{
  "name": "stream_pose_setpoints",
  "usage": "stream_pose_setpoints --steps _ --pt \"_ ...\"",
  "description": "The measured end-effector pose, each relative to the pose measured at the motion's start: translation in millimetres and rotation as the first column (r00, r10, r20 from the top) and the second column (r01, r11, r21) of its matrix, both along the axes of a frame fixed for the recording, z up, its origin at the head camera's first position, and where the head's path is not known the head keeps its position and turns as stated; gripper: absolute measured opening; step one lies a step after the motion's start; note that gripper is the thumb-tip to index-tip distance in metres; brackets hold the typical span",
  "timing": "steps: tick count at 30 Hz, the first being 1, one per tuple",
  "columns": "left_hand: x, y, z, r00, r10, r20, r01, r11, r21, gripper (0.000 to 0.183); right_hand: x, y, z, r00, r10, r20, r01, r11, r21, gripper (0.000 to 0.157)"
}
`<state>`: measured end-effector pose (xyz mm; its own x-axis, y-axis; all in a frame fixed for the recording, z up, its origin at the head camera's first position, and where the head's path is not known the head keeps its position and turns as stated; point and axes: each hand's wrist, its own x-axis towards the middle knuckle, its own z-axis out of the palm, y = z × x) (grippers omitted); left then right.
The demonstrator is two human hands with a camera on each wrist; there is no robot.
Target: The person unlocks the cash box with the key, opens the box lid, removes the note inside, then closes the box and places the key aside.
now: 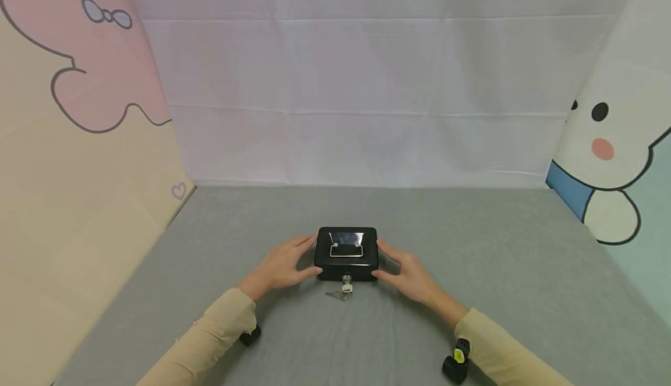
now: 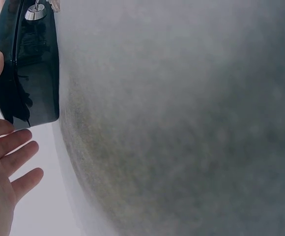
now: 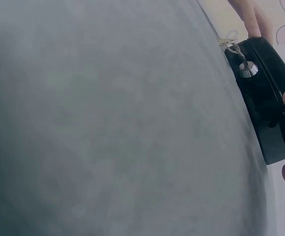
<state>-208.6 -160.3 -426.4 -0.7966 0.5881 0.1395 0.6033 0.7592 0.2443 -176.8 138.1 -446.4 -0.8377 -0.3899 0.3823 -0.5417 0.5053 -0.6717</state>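
We see a black cash box (image 1: 335,268) resting on gray cloth (image 1: 351,342) between two hands, its lid closed, with a wire handle (image 1: 346,255) lying on top and a ring of keys (image 1: 338,296) hanging at the front lock (image 1: 346,280). We find the left hand (image 1: 283,266) touching the box's left end, thumb and forefinger wide apart, its remaining fingers spread. The right hand (image 1: 411,278) touches the right end, thumb and forefinger likewise apart; we cannot tell how its other fingers lie.
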Motion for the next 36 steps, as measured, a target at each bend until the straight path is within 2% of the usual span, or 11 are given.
stream_pose_setpoints --steps 18,26,31,36 --pt "-0.2 0.3 3.9 1.0 -0.012 0.0 0.012 1.0 0.015 0.07 0.0 -0.6 0.2 0.999 -0.027 0.023 0.028 0.999 -0.033 0.059" --pt "1.0 0.8 3.3 1.0 0.0 0.0 0.0 0.998 0.055 0.065 0.3 -2.1 -1.0 0.997 -0.036 -0.064 0.032 0.998 -0.058 0.052" --pt "-0.7 1.7 3.1 1.0 -0.006 -0.018 0.008 0.994 0.109 0.062 -0.1 -4.1 -0.1 0.987 -0.054 -0.151 0.042 0.996 -0.079 0.048" --pt "-0.6 1.8 4.5 0.999 -0.005 -0.037 0.01 0.989 0.146 0.06 -1.6 -6.3 1.8 0.979 -0.07 -0.193 0.052 0.994 -0.097 0.046"
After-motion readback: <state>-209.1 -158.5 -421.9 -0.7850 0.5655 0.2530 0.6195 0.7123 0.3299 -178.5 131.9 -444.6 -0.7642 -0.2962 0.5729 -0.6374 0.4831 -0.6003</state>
